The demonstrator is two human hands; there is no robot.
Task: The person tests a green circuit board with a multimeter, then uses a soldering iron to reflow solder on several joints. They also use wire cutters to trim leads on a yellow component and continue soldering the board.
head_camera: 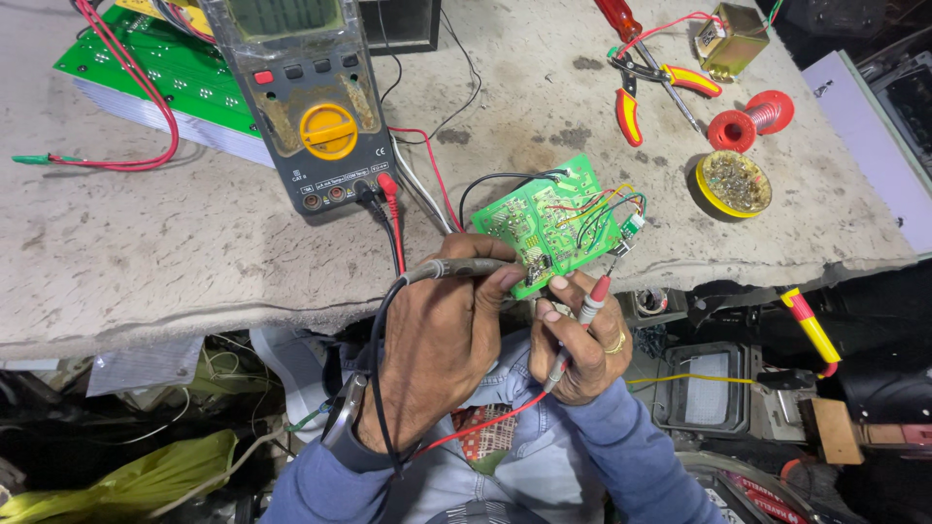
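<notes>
- Circuit board (pixel 547 225), green and small, sits at the worn edge of the bench (pixel 146 243), tilted, its near corner pinched by the fingertips of both hands – solder side up, with coloured wires looping off its far right corner.
- Left hand (pixel 442 340) is closed around the black probe (pixel 464 268), thumb and fingers wrapped on its grey barrel; the tip lies against the board's near edge, just ahead of the grip.
- Right hand (pixel 581 340) is closed on the red probe (pixel 592 299), held pencil-fashion between thumb and forefinger, tip pointing up toward the board's right side; whether that tip touches the board I cannot tell. A gold ring (pixel 615 343) shows on one finger.
- Black and red leads run from both grips – the black one over the left wrist, the red one down across the chest – and up to the jacks of a grey multimeter (pixel 309 102) with a yellow dial, standing beyond the left hand.
- Further beyond the left hand, a large green panel (pixel 165 68) lies on the bench under a loop of red wire.
- Beyond the right hand, well apart from it: a yellow tin (pixel 733 182) of flux or solder scraps, a red spool (pixel 752 118) of solder, red-and-yellow pliers (pixel 636 92), a screwdriver (pixel 631 34) and a small brass-coloured transformer (pixel 730 37).
</notes>
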